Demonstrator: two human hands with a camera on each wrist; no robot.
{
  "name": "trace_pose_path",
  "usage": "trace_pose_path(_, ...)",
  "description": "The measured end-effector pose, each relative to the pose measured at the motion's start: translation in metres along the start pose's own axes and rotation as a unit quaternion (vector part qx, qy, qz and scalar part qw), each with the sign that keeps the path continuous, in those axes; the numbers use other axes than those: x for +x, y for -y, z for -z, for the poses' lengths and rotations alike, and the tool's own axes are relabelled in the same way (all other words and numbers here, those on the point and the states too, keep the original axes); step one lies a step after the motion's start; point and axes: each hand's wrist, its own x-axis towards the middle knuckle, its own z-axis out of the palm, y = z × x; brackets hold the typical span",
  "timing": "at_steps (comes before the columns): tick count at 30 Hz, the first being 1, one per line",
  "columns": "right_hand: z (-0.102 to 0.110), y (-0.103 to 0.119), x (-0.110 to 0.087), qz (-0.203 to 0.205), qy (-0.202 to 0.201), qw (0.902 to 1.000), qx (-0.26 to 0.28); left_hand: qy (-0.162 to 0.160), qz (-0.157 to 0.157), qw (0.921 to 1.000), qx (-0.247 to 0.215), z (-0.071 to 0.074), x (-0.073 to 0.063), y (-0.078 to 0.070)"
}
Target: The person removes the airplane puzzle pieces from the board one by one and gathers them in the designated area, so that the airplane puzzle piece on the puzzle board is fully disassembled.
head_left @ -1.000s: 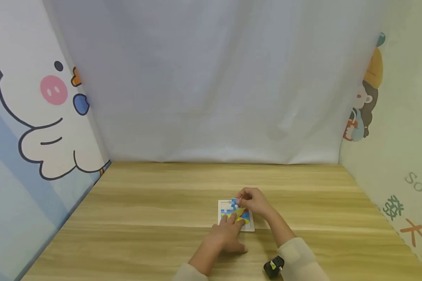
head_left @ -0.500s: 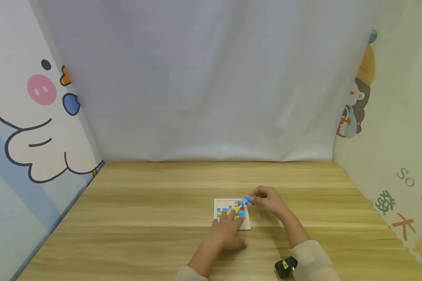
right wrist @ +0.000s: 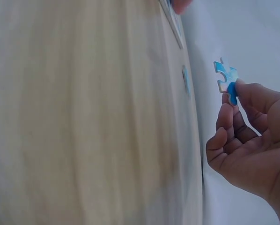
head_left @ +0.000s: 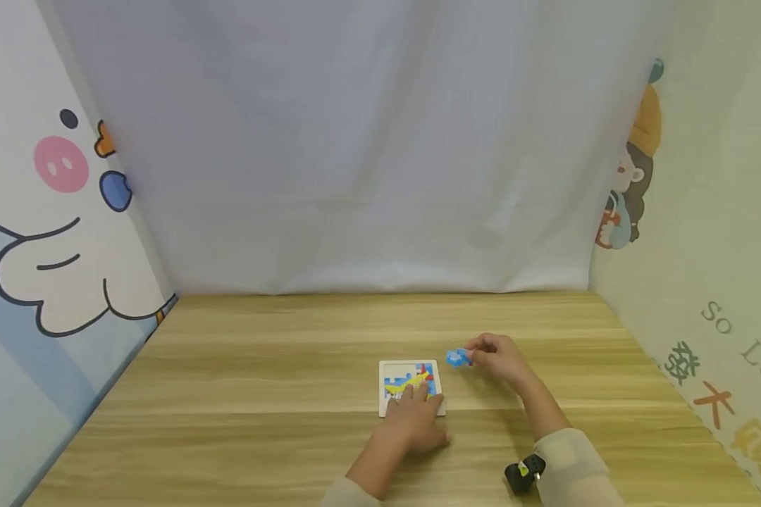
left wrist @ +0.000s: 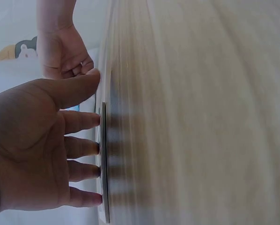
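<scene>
A square jigsaw puzzle (head_left: 409,365) in a pale frame lies on the table, its picture blue, yellow and red, with bare board at the top left. My left hand (head_left: 415,422) rests its straight fingertips on the puzzle, also seen edge-on in the left wrist view. To the right of the frame, my right hand (head_left: 499,359) pinches a blue puzzle piece (right wrist: 228,77) between thumb and fingers, raised above the table. Another loose piece (right wrist: 186,80) lies flat on the table below it in the right wrist view.
The wooden table (head_left: 279,394) reaches back to a hanging white sheet (head_left: 330,176). Decorated walls stand at both sides. A black wrist device (head_left: 524,474) sits at the right sleeve.
The right hand has carried its blue puzzle piece from the top of the puzzle off to the right, past the frame. The left hand stays on the puzzle. The head view has shifted slightly.
</scene>
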Motion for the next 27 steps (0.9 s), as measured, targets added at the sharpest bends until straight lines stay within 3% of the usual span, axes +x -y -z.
trace_pose_path(8, 0.013, -0.013, 0.003, 0.000, -0.003, 1.0000, 0.009, 0.008, -0.016, 0.9998, 0.012, 0.000, -0.004, 0.003)
trace_pose_path(17, 0.029, -0.018, 0.009, -0.032, 0.003, 0.9991, -0.027, 0.019, -0.012, 0.9994, 0.025, 0.001, -0.002, 0.005)
trace_pose_path(27, 0.032, -0.022, 0.018, -0.058, 0.010, 0.9948, -0.083, 0.022, -0.017, 0.9994, 0.020, 0.007, -0.006, 0.006)
